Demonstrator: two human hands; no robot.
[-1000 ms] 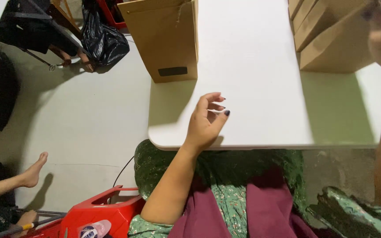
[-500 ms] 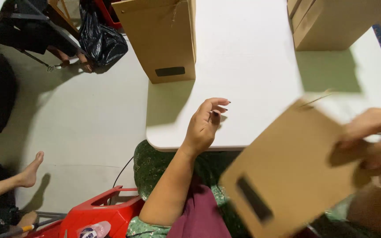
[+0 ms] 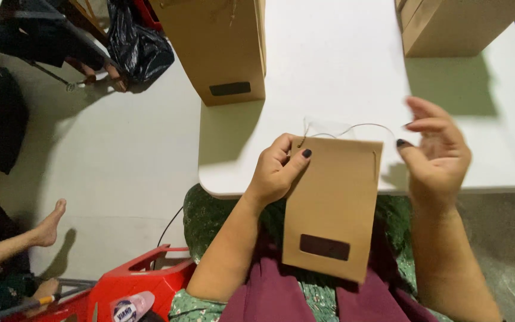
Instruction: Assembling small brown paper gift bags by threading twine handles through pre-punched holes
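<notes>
Far left we've got someone's bare foot (image 3: 50, 223) on the floor and a red crate (image 3: 127, 286) near us. Our left hand (image 3: 276, 170) pinches the brown paper bag (image 3: 333, 206) at its top left corner, thumb on the front face. The bag sits flat over our lap, its top edge lying on the near edge of the white table (image 3: 341, 65). Our right hand (image 3: 436, 152) is just right of it, fingers spread and loosely curled, with the bag's thin string (image 3: 353, 128) looping toward the fingertips; we can't tell if it's actually pinched.
</notes>
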